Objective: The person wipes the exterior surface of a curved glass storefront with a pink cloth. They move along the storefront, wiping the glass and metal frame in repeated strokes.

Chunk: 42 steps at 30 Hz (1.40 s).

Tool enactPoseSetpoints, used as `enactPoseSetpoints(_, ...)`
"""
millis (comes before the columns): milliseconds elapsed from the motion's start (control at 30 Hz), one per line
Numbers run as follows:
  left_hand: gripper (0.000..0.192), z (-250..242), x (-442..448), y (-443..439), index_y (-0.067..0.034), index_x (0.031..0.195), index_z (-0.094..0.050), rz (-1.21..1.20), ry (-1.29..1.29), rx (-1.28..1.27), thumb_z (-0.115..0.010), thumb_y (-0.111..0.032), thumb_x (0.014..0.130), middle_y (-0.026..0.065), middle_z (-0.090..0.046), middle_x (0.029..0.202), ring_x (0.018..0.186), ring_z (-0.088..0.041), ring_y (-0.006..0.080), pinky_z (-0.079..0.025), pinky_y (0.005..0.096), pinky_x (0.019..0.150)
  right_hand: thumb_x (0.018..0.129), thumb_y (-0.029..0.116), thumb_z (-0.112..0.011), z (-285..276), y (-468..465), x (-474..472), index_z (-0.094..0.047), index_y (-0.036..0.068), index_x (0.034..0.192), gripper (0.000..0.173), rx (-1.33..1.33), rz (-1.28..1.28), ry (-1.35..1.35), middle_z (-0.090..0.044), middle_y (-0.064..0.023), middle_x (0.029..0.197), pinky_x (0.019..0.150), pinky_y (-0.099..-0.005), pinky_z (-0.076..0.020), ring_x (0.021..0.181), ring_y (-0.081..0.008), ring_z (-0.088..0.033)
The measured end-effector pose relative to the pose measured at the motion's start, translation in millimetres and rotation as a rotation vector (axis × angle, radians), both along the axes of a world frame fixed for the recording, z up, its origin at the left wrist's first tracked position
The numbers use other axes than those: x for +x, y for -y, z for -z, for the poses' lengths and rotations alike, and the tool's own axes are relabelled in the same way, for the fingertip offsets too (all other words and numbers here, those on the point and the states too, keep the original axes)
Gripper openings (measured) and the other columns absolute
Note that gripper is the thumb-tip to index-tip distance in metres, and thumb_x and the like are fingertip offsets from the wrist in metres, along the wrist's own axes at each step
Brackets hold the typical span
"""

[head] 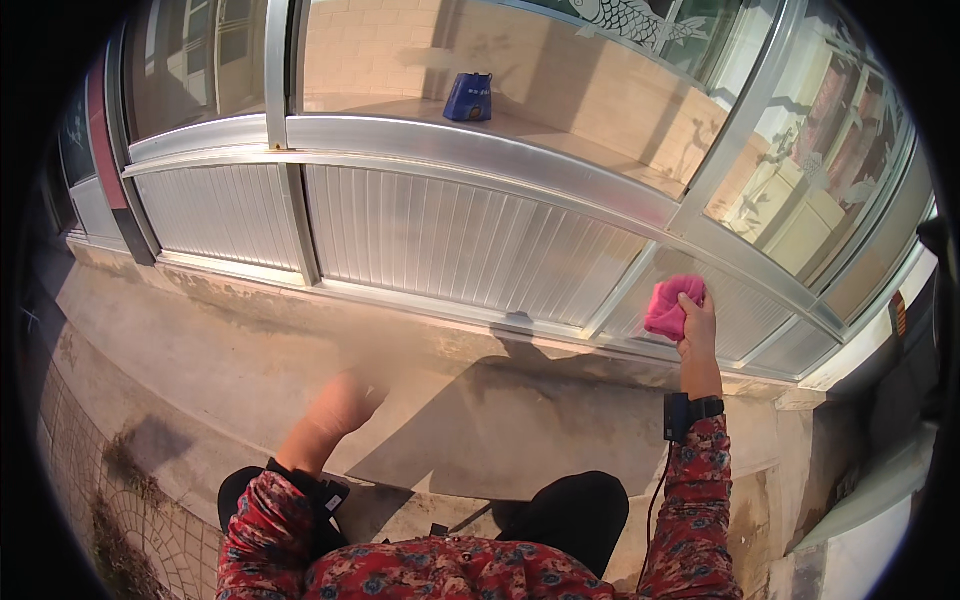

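A folded pink cloth [670, 306] is gripped in my right hand [698, 324], the thumb lying over its front. The cloth is in front of the ribbed metal lower panel [742, 289] at the right; whether it touches the panel I cannot tell. My left hand [341, 405] hangs above the concrete ledge at the left, apart from the metal frame. A blurred patch covers its fingertips, so their pose and anything in them are hidden. Above the panels runs a silver metal rail [480, 146] with glass panes over it.
Through the large glass pane shows a blue bag [471, 97] on a tiled sill. A concrete ledge [247, 352] runs below the frame, with patterned paving [172, 532] at lower left. A pale slab-like object [870, 487] stands at lower right. A cable [656, 495] trails from my right wrist device.
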<state>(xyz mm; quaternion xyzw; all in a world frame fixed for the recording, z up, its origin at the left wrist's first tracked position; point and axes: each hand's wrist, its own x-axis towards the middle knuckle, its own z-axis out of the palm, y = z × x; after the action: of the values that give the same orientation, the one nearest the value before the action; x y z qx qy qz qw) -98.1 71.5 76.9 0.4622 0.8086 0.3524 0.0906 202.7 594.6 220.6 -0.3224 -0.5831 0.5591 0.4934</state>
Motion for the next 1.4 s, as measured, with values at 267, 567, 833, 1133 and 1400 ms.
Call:
enactPoseSetpoints(267, 0.033, -2, 1, -7, -0.008, 0.122, -0.062, 0.091, -0.201, -0.221, -0.059, -0.011, 0.089, 0.0145, -0.068, 0.102, 0.087, -0.066, 0.0361, -0.054, 0.0428, 0.075, 0.092, 0.007, -0.056, -40, -67, -121, -0.041, -0.006, 0.14, 0.052, 0.834, 0.774, 0.484, -0.05, -0.0258, 0.135, 0.104, -0.0452, -0.0412, 0.124, -0.0387, -0.05)
enactPoseSetpoints(567, 0.033, -8, 10, -18, -0.007, 0.117, -0.063, 0.108, -0.021, -0.19, -0.062, -0.011, 0.085, 0.0174, -0.068, 0.106, 0.091, -0.064, 0.0398, -0.052, 0.0471, 0.079, 0.092, 0.004, -0.051, 118, -32, -163, -0.044, -0.01, 0.129, 0.04, 0.977, 0.987, 0.42, -0.047, -0.0314, 0.129, 0.102, -0.0539, -0.0379, 0.121, -0.0495, -0.045)
enactPoseSetpoints(833, 0.033, 1, 11, -36, -0.008, 0.119, -0.062, 0.152, -0.02, -0.261, -0.062, -0.01, 0.085, 0.0168, -0.066, 0.095, 0.084, -0.064, 0.0395, -0.053, 0.047, 0.074, 0.088, -0.001, -0.053, 244, -43, -169, -0.027, -0.006, 0.144, 0.063, 0.327, 0.867, 0.41, -0.038, -0.0295, 0.142, 0.106, -0.0518, -0.0388, 0.127, -0.0427, -0.046)
enactPoseSetpoints(1133, 0.031, 14, 14, -36, -0.009, 0.118, -0.063, 0.201, -0.044, -0.286, -0.061, -0.012, 0.088, 0.0168, -0.067, 0.096, 0.084, -0.065, 0.0389, -0.053, 0.047, 0.075, 0.083, -0.011, -0.057, 300, -29, -139, -0.043, 0.002, 0.134, 0.055, -0.2, 0.775, 0.573, -0.057, -0.0194, 0.124, 0.088, -0.0413, -0.0532, 0.109, -0.0328, -0.062)
enactPoseSetpoints(1400, 0.032, 8, 11, -29, -0.01, 0.12, -0.062, 0.255, -0.134, -0.417, -0.061, -0.016, 0.089, 0.0157, -0.067, 0.1, 0.089, -0.065, 0.0376, -0.052, 0.0475, 0.079, 0.088, 0.009, -0.063, 151, -67, -108, -0.05, -0.003, 0.135, 0.05, -0.109, 0.64, -0.189, -0.059, -0.0177, 0.127, 0.083, -0.0465, -0.0563, 0.106, -0.0287, -0.065)
